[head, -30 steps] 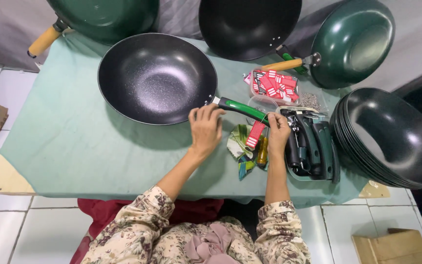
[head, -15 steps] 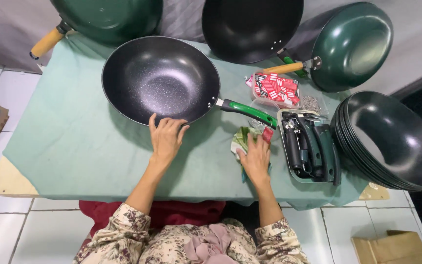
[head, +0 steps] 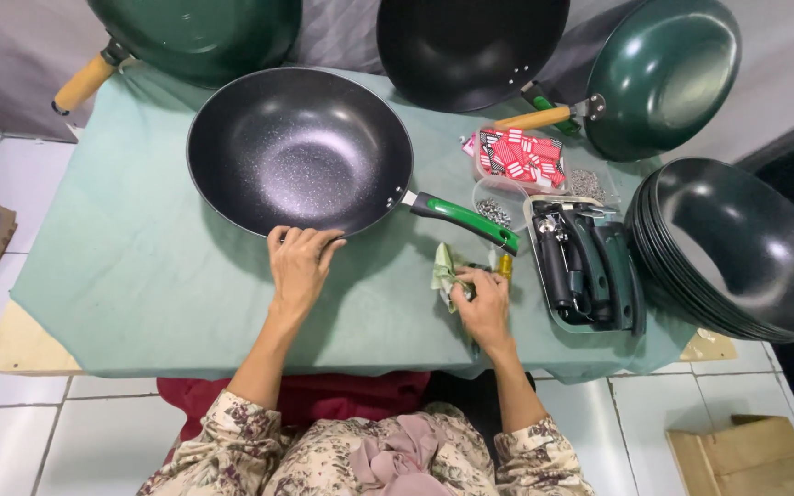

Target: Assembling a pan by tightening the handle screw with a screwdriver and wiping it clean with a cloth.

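Observation:
A black speckled wok (head: 298,149) with a green handle (head: 463,220) rests on the green-covered table (head: 121,285). My left hand (head: 300,268) lies flat with its fingertips touching the wok's near rim. To the right, my right hand (head: 482,303) is closed on a crumpled pale green cloth (head: 443,269), just below the handle's end. A small yellow-tipped tool (head: 504,265) lies beside the fingers.
A tray of black and green handles (head: 586,266) sits right of my right hand. A stack of black woks (head: 737,248) stands at the far right. Green woks (head: 663,78) (head: 197,32) and another black wok (head: 470,46) line the back. A red-and-white packet (head: 518,156) and screws (head: 493,211) lie nearby.
My left hand slid left from the handle joint to the wok's near rim. My right hand drew back toward me and closed on the cloth.

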